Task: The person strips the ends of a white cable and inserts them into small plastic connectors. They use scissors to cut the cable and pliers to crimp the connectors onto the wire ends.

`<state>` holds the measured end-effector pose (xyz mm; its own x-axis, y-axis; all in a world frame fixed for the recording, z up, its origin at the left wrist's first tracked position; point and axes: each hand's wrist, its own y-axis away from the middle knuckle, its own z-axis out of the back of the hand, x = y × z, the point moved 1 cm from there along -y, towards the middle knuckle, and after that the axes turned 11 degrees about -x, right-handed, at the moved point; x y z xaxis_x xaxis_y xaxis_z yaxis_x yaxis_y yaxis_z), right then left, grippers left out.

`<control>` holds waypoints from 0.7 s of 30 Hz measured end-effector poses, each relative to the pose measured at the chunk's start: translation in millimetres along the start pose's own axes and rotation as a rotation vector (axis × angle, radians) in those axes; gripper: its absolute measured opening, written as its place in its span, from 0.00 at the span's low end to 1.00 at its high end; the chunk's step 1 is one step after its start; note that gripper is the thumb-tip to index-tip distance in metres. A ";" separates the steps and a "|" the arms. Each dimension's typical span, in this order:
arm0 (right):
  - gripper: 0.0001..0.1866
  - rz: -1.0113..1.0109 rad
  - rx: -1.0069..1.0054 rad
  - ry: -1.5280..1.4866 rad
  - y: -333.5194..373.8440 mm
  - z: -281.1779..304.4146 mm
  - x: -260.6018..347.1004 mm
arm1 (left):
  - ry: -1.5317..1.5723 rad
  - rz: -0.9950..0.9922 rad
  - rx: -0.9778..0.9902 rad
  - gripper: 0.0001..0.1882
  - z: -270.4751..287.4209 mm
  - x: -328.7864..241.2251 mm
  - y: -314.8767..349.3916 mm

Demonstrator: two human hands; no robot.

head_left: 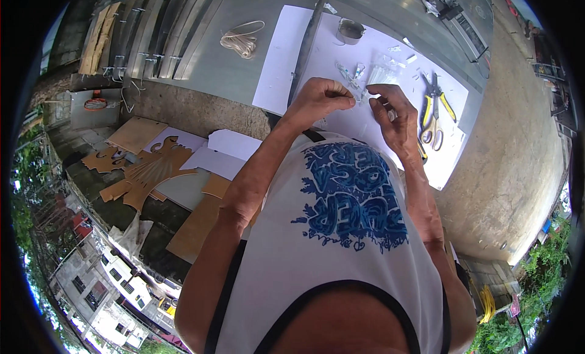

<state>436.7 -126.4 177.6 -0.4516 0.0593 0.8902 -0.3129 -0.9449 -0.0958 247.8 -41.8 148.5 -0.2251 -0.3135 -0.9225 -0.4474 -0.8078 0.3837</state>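
Note:
My left hand [325,100] is closed in a pinch over the white sheet [280,67], thumb against forefinger. Facing it, my right hand [397,115] has its fingers curled in and its thumb close to the forefinger. Something thin and pale shows in the gap near the fingertips, too small to name. Just beyond the hands lie a bundle of clear plastic strips [385,67] and a small tangle of white and blue cord [351,77]. To the right of my right hand are yellow-handled pliers [448,107] and scissors [433,133].
A round metal cup [350,32] stands at the sheet's far side. Coiled cord [241,42] lies on the grey table [213,67] at left, near long metal bars [177,34]. A dark bar [304,46] crosses the sheet. Cut brown boards [161,168] lie lower left.

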 end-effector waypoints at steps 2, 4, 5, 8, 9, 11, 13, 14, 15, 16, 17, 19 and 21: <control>0.12 0.155 0.037 0.081 -5.7 0.5 4.1 | -0.029 -0.010 0.046 0.15 1.8 -0.5 -2.4; 0.12 0.303 0.081 0.124 -10.2 -1.7 -5.1 | -0.053 -0.010 0.065 0.16 2.0 -2.8 -2.9; 0.11 0.338 0.103 0.153 -12.1 -1.3 -4.9 | -0.068 -0.008 0.069 0.16 2.8 -4.0 -2.2; 0.10 0.395 0.148 0.206 -14.9 1.0 -2.8 | -0.056 -0.035 0.045 0.16 3.6 -11.9 1.2; 0.10 0.381 0.149 0.199 -14.5 1.1 -3.5 | -0.065 -0.033 0.034 0.16 3.9 -13.1 2.1; 0.09 0.346 0.146 0.176 -13.5 1.1 -3.5 | -0.084 -0.031 0.015 0.15 4.2 -13.9 3.4; 0.10 0.306 0.138 0.143 -12.0 0.6 -2.2 | -0.069 -0.057 -0.006 0.15 3.8 -10.9 3.6; 0.10 0.300 0.133 0.146 -11.6 0.6 -2.3 | -0.062 -0.072 -0.015 0.15 3.6 -10.4 3.4; 0.10 0.295 0.128 0.149 -11.0 0.5 -2.6 | -0.063 -0.077 -0.015 0.15 3.3 -11.1 3.9; 0.10 0.290 0.122 0.152 -10.6 0.5 -2.7 | -0.064 -0.082 -0.015 0.15 3.0 -13.4 5.0; 0.11 0.282 0.116 0.143 -10.3 0.4 -1.3 | -0.066 -0.087 -0.015 0.15 3.0 -14.5 5.8; 0.11 0.268 0.102 0.126 -10.1 0.3 2.1 | -0.066 -0.088 -0.027 0.15 2.4 -13.3 5.8; 0.11 0.260 0.101 0.133 -9.9 0.0 1.8 | -0.075 -0.091 -0.033 0.15 2.3 -12.4 5.0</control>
<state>439.1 -116.9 180.2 -0.6130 -0.1531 0.7751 -0.0910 -0.9608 -0.2618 246.4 -40.8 161.9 -0.2493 -0.2008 -0.9474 -0.4403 -0.8478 0.2955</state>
